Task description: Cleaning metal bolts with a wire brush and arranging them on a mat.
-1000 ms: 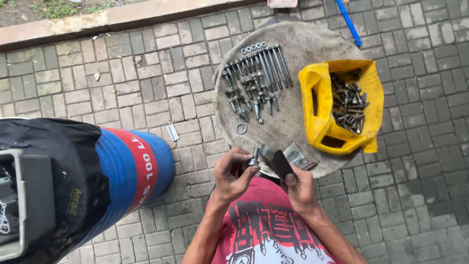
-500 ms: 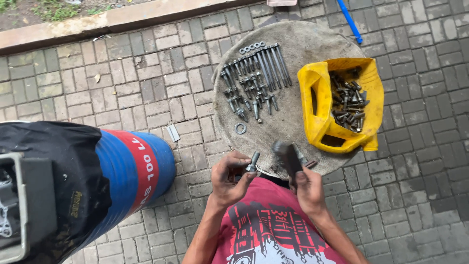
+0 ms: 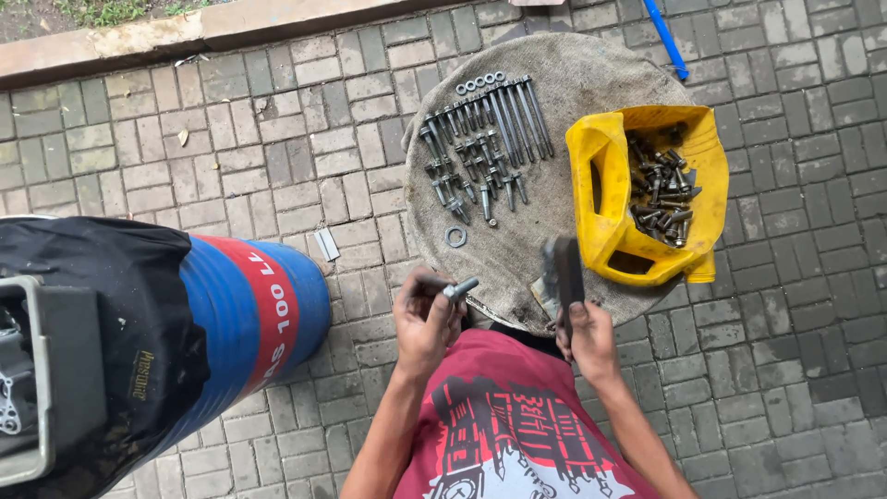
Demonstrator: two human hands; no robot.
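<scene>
Bolt [image 3: 459,289] sat pinched in the left hand [image 3: 425,319] just off the near edge of the cloth-covered surface [image 3: 573,74], while the right hand [image 3: 587,337] gripped a dark wire brush [image 3: 565,273], best worked steadily along the threads.

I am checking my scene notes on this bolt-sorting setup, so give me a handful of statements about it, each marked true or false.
1. The left hand holds a bolt. True.
2. The right hand is empty. False: it grips a dark flat tool that points up over the round cloth-covered surface.
3. The yellow container holds loose dark bolts. True.
4. The sorted bolts lie in rows on the paving. False: they lie on the cloth-covered surface.
5. A blue drum with a red band stands to the person's left. True.
</scene>
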